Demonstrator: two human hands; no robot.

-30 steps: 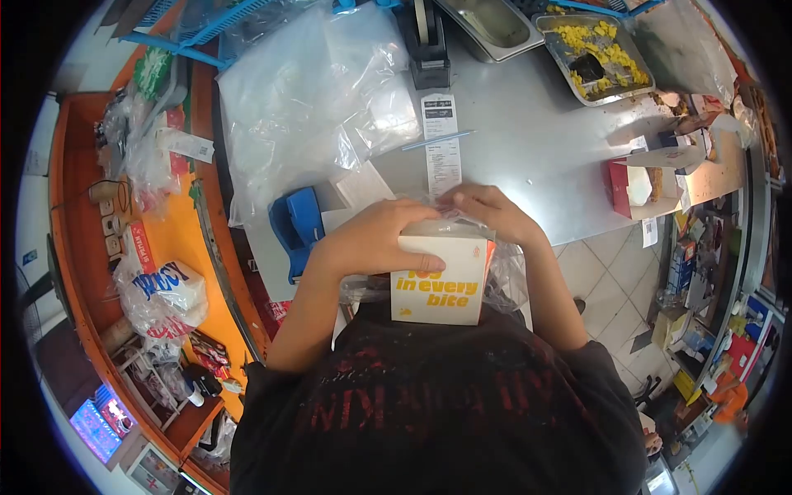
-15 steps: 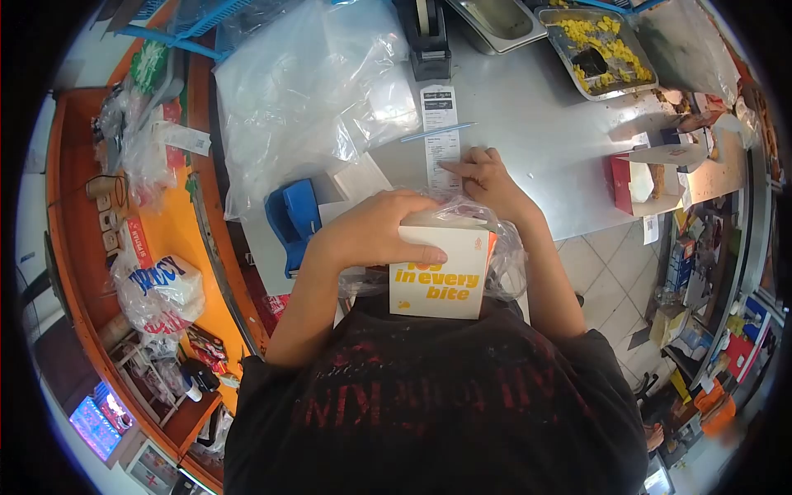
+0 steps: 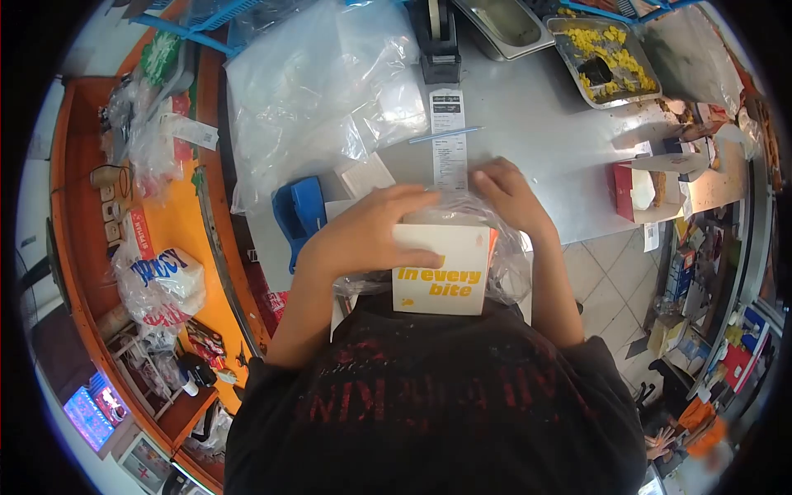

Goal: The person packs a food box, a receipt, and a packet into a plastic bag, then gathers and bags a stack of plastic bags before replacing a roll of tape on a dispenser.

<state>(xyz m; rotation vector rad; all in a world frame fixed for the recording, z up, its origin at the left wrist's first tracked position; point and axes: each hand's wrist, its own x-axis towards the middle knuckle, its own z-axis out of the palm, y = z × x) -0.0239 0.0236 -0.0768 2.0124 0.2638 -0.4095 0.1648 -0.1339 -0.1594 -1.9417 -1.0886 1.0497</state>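
Observation:
My left hand (image 3: pixel 367 231) holds a white box (image 3: pixel 439 285) with yellow lettering against my body, thumb on its front and fingers across its top edge. Clear plastic bag film (image 3: pixel 507 256) surrounds the box's back and sides. My right hand (image 3: pixel 511 198) is just right of a long printed receipt (image 3: pixel 450 165), its fingers bent loosely with nothing seen in them. Across the receipt lies a thin blue pen-like stick (image 3: pixel 445 134). A blue holder (image 3: pixel 299 219) and a stack of white paper (image 3: pixel 365 175) are left of the receipt.
Large clear plastic bags (image 3: pixel 322 91) cover the metal table's left part. A black tape dispenser (image 3: pixel 440 49), a steel pan (image 3: pixel 507 29) and a tray with yellow food bits (image 3: pixel 606 66) stand at the back. An open red-and-white box (image 3: pixel 648 190) is right. Another person's hand (image 3: pixel 660 443) shows lower right.
My right hand's index finger has drawn back off the receipt, and the hand now rests to its right. My left hand stays on the box. The view has shifted slightly.

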